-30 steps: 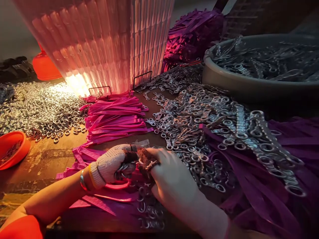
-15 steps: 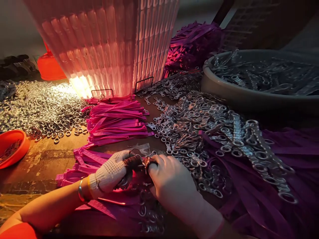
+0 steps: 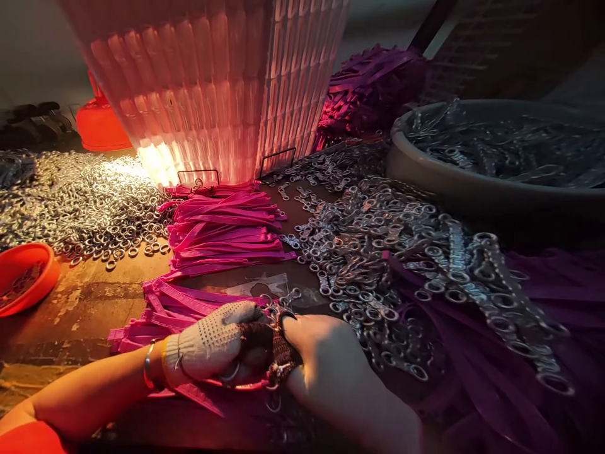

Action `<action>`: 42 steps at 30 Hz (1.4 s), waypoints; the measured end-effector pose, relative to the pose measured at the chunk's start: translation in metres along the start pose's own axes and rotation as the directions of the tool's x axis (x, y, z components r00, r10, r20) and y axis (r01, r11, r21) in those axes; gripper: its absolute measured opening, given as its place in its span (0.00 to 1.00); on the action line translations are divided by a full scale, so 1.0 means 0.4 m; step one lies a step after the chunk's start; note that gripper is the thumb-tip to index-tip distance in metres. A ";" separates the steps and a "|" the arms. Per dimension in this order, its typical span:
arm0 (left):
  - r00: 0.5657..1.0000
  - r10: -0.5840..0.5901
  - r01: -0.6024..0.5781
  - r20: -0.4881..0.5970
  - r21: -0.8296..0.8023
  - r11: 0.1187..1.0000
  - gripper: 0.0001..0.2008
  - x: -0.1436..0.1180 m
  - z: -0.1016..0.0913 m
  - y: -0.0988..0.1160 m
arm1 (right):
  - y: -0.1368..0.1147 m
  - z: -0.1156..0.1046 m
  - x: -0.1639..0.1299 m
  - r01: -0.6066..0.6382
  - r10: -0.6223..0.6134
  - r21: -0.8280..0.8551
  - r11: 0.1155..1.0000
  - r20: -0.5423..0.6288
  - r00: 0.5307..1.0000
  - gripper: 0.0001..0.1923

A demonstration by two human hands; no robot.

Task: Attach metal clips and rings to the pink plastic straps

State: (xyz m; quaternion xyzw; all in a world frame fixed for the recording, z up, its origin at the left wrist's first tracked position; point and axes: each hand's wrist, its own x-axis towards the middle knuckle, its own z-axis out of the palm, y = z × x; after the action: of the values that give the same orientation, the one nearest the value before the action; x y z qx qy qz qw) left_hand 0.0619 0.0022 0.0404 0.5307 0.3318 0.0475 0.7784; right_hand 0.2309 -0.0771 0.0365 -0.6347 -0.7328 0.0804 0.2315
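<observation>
My left hand (image 3: pixel 212 340), in a white dotted glove with dark brown fingertips, is closed at the lower middle. A pink strap (image 3: pixel 248 384) runs from beneath it toward my right fingertips, and a metal ring (image 3: pixel 230 373) shows under its fingers. My right hand (image 3: pixel 333 369), brown knit covers on its fingers, is closed against the left. Small metal clasps (image 3: pixel 280 310) stick up where the fingertips meet; the exact grip there is hidden. Under and behind the left hand lies a bundle of pink straps (image 3: pixel 161 302). Another metal hook (image 3: pixel 273 402) shows below the right fingers.
A second pink strap bundle (image 3: pixel 231 227) lies ahead. Metal rings (image 3: pixel 94 202) are heaped left, metal clasps (image 3: pixel 359 252) right. An orange bowl (image 3: pixel 47 277), a lit red lamp (image 3: pixel 101 126), a ridged translucent panel (image 3: pixel 189 94), a large tub (image 3: pixel 401 151) and purple straps (image 3: pixel 472 391) surround the work.
My right hand has turned and shifted slightly down and right, its brown-covered fingers now lower. Metal clasps and the pink strap show more clearly between the hands. The view has shifted slightly.
</observation>
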 end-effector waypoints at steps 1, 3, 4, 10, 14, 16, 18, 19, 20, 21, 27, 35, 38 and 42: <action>0.999 -0.035 0.033 -0.019 -0.102 0.994 0.17 0.002 0.012 0.001 | -0.001 0.002 -0.001 0.030 -0.031 -0.030 0.999 -0.037 0.999 0.03; 0.994 -0.087 0.072 -0.063 -0.213 0.974 0.19 0.005 0.035 0.007 | -0.003 0.012 -0.008 0.101 -0.115 -0.120 0.988 -0.125 0.985 0.01; 0.991 -0.098 0.075 -0.088 -0.233 0.970 0.19 0.005 0.043 0.012 | -0.005 0.019 -0.012 0.122 -0.145 -0.148 0.981 -0.158 0.977 0.01; 0.978 0.021 0.014 -0.209 0.166 0.986 0.14 0.021 -0.035 0.032 | 0.010 0.045 -0.004 -0.017 0.017 0.027 0.999 -0.009 1.000 0.09; 0.865 0.427 -0.031 -0.262 0.822 0.568 0.04 0.040 -0.199 0.028 | 0.053 0.034 0.096 -0.037 0.041 -0.061 0.997 0.073 0.996 0.06; 0.843 0.462 0.074 -0.276 0.910 0.409 0.05 0.042 -0.271 0.023 | 0.073 0.046 0.165 0.038 -0.017 -0.132 0.990 0.157 0.987 0.10; 0.835 0.460 0.131 -0.302 0.921 0.367 0.06 0.042 -0.316 0.016 | 0.087 0.074 0.230 0.160 -0.103 -0.209 0.965 0.260 0.960 0.13; 0.828 0.466 0.137 -0.311 0.918 0.371 0.06 0.043 -0.330 0.012 | 0.093 0.093 0.256 0.213 -0.135 -0.238 0.948 0.305 0.943 0.13; 0.821 0.474 0.134 -0.318 0.914 0.382 0.06 0.046 -0.339 0.008 | 0.097 0.112 0.279 0.251 -0.155 -0.260 0.932 0.340 0.928 0.13; 0.810 0.486 0.133 -0.327 0.911 0.391 0.05 0.052 -0.345 0.005 | 0.101 0.131 0.297 0.272 -0.164 -0.275 0.922 0.359 0.919 0.13; 0.713 0.573 0.186 -0.404 0.897 0.401 0.04 0.117 -0.391 0.011 | 0.113 0.192 0.351 0.242 -0.126 -0.349 0.905 0.324 0.938 0.14; 0.777 0.524 0.200 -0.348 0.927 0.318 0.03 0.051 -0.410 0.010 | 0.115 0.150 0.292 0.272 -0.197 -0.282 0.920 0.267 0.943 0.11; 0.795 0.520 0.151 -0.314 0.931 0.331 0.05 0.010 -0.372 0.006 | 0.141 0.123 0.229 -0.094 0.053 0.280 0.955 0.152 0.987 0.09; 0.773 0.574 -0.042 -0.271 0.880 0.473 0.08 -0.010 -0.281 0.025 | 0.156 0.089 0.163 -0.566 0.342 0.784 0.256 0.474 0.811 0.19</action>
State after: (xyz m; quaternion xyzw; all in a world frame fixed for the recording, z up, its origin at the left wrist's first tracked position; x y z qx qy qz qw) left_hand -0.0022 0.0941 0.0267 0.8517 0.4082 0.1759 0.2775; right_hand 0.2654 0.0034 -0.0050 -0.5774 -0.3733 0.5900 0.4231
